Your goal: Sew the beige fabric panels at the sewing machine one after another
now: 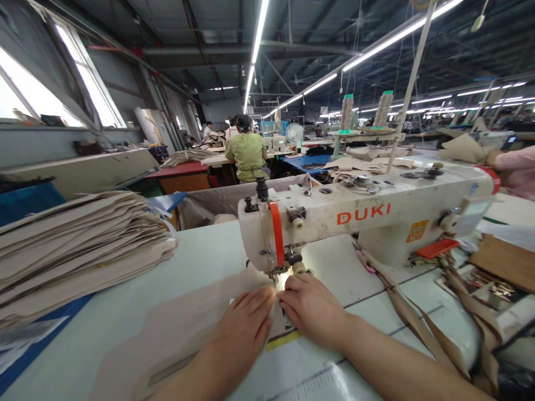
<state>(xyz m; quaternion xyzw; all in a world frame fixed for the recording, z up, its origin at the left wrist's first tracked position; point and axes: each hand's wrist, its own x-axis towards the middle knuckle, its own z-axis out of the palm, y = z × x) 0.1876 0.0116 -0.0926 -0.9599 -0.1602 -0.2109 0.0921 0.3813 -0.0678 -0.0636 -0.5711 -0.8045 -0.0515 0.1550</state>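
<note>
A white sewing machine [317, 209] marked DUKI stands across the table, its lamp lighting the needle area [276, 277]. Under my left hand [246, 323] lies a pale beige fabric panel [167, 320]; the fingers are stretched flat on it, their tips just in front of the presser foot. My right hand [311, 306] is closed beside the needle, thumb and fingers pinched together. What sits in that pinch is hidden by the fingers. The two hands' fingertips nearly meet.
A tall stack of beige fabric pieces [83, 245] is at the left. Beige strips [412, 312] hang over the table at right, near a tray of small metal parts [497, 289]. Thread cones [346, 114] stand behind the machine. A person in a green top [246, 153] sits ahead.
</note>
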